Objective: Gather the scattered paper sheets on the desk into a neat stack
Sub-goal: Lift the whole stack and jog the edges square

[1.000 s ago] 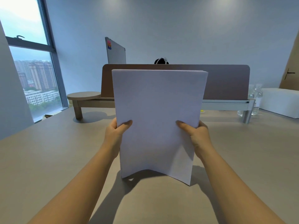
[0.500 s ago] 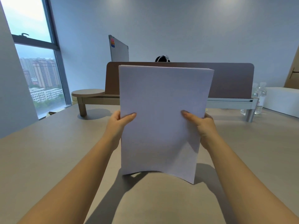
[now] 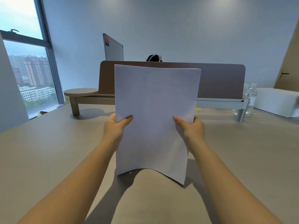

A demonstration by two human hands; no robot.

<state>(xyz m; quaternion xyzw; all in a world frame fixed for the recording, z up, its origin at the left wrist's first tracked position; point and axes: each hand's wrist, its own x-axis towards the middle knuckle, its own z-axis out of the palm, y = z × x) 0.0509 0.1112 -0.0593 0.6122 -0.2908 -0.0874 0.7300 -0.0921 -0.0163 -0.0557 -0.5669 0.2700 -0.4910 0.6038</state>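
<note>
i see the upright paper stack (image 3: 155,120), gripped by left hand (image 3: 115,128) and right hand (image 3: 192,129), now lowered toward the desk (image 3: 48,151) for squaring

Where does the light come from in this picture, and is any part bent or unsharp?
Head view: daylight enters by the window on the left; the paper stack, held upright by the left hand and right hand, casts shadow on the desk; wide-angle lens bends the edges; forearms look slightly soft.
</note>
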